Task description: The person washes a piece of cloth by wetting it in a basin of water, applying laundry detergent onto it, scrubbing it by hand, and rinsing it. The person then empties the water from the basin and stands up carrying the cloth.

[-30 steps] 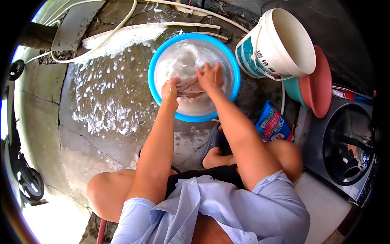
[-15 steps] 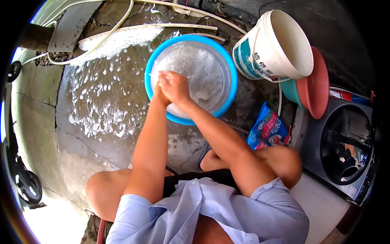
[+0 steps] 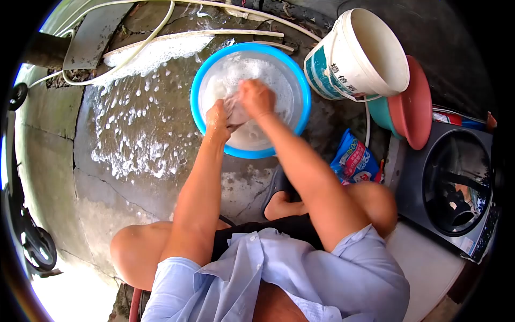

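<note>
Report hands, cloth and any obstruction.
Left hand and right hand gripping cloth. Cloth bunched between them, over sudsy basin. Bucket alongside, not blocking.

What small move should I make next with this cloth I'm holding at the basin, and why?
I'd probably rub the cloth between your hands: your left hand grips one part, your right hand, though blurred, seems closed on another, and a short stretch spans them. Sudsy water in the blue-rimmed basin lies beneath to catch drips.

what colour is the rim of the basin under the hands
The basin rim is bright blue; the head view shows it best.
</note>
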Demonstrator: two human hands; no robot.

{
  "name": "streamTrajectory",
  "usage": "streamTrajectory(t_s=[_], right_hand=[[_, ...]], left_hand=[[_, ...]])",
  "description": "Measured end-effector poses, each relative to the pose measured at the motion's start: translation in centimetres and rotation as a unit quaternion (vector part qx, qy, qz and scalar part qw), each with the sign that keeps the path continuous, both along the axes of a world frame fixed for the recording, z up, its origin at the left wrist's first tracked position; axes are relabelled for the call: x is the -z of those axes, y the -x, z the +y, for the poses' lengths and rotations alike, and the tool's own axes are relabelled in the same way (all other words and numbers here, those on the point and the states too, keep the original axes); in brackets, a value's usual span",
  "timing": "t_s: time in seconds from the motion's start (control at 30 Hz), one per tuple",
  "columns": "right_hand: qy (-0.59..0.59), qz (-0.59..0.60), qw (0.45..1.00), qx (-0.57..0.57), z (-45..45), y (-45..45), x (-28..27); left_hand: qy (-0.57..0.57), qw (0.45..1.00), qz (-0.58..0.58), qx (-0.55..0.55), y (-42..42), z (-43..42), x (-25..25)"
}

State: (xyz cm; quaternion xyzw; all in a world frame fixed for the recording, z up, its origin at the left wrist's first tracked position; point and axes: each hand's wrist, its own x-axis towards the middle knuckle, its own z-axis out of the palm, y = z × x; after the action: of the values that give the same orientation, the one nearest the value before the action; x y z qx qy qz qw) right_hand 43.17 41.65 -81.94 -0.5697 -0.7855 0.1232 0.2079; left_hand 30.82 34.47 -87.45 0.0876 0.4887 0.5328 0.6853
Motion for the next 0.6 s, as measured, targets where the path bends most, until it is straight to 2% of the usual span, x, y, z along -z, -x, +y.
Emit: streamTrajectory(t_s=[0.03,0.07,0.1,0.13,0.23,0.27,0.37,0.4,0.47,0.5,0.53,0.57,0.6], right_hand=[[0.070,-0.080,0.993,0.055,1.2,-1.8,0.4],[0.067,-0.070,0.991,0.091,2.4,-4.1,4.2],[0.115,-0.055,0.983,0.133,2.1,-4.7,4.0],[0.162,-0.043,0.970,0.176,1.8,-5.2,3.9],[0.134,-0.166,0.971,0.110,-1.2,-4.0,2.4],[0.147,-0.165,0.971,0.089,-2.3,-3.6,3.0],[0.285,-0.164,0.942,0.068,-4.1,-3.1,4.2],[0.236,-0.209,0.946,0.078,-5.0,-2.8,4.5],[0.256,-0.091,0.951,0.150,-4.3,-2.1,6.3],[0.260,-0.031,0.948,0.181,-3.3,-1.5,7.8],[0.330,0.210,0.890,0.235,-2.3,-0.7,10.7],[0.237,0.180,0.938,0.176,-2.6,0.6,7.8],[0.139,0.147,0.973,0.114,-3.0,2.4,2.4]], left_hand=[[0.005,0.995,0.094,0.031,0.3,-0.4,0.1],[0.054,0.976,0.193,0.083,0.7,-0.3,-1.2],[0.104,0.943,0.287,0.133,0.9,-0.3,-2.6],[0.071,0.820,0.522,0.223,0.4,-0.6,-4.4],[0.011,0.734,0.653,0.189,-1.7,-1.5,-2.8],[-0.004,0.739,0.632,0.232,-1.9,-1.3,-2.1],[0.103,0.815,0.506,0.264,-3.3,-1.0,-1.5],[0.114,0.829,0.475,0.272,-3.3,-1.2,-1.6],[0.132,0.954,0.217,0.156,-2.7,-0.7,-0.3],[0.135,0.984,0.077,0.090,-2.2,-0.1,0.3],[0.142,0.987,0.060,0.038,-1.9,0.4,0.5],[0.161,0.986,-0.018,0.028,-1.3,0.8,-0.5],[0.178,0.979,-0.096,0.018,-0.2,1.5,-2.5]])
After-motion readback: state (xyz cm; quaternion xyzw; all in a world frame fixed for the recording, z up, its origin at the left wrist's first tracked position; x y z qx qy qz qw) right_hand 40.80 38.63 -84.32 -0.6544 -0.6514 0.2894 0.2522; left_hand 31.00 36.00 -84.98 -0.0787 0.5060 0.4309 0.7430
